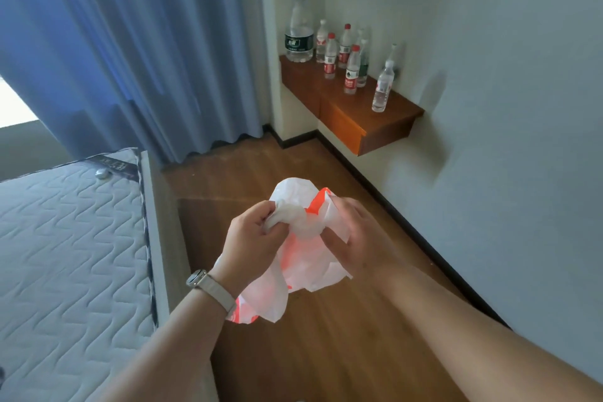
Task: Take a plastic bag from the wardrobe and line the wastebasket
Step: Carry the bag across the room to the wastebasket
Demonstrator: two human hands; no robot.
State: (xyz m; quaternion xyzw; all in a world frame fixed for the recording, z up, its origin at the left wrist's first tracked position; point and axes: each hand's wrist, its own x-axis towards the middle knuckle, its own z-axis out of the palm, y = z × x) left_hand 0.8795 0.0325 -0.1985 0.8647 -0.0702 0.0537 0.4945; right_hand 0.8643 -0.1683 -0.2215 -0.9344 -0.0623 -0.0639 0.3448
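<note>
Both hands' fingers [277,232] bunch crumpled plastic bag [303,258], hanging down

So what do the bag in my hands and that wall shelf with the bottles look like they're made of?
The bag looks like thin plastic film, white with orange print: it crumples and lets light through. The shelf looks like reddish-brown wood or veneer with a smooth, low sheen; which one can't be told.

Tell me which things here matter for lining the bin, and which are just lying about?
For the job:
bag, white and orange, crumpled
left hand and right hand, both gripping it

Lying about:
bottles on the shelf
mattress
curtain

No bin in view.
</note>
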